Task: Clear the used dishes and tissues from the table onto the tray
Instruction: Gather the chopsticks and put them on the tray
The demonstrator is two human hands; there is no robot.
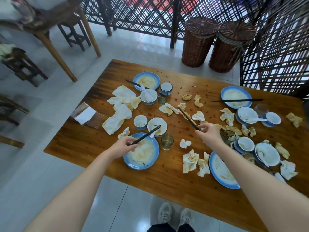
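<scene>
My left hand (124,144) pinches the near end of a dark pair of chopsticks (147,133) above a blue-rimmed plate (148,163). My right hand (208,133) pinches the end of a second pair of chopsticks (188,118), whose tips reach in among crumpled stained tissues (168,108). Other blue-rimmed plates lie at the far left (146,79), the far right (235,97) and the near right (220,171). Small white bowls (157,126), cups (140,122) and glasses (167,142) stand between them. Several used tissues (119,118) are strewn over the wooden table (167,181). No tray is in view.
Two lidded wicker baskets (199,42) stand behind the table by a lattice screen (275,61). Wooden stools (20,64) and a second table (50,22) are off to the left. A folded card (85,114) lies on the table's left edge. My shoes (173,215) are below.
</scene>
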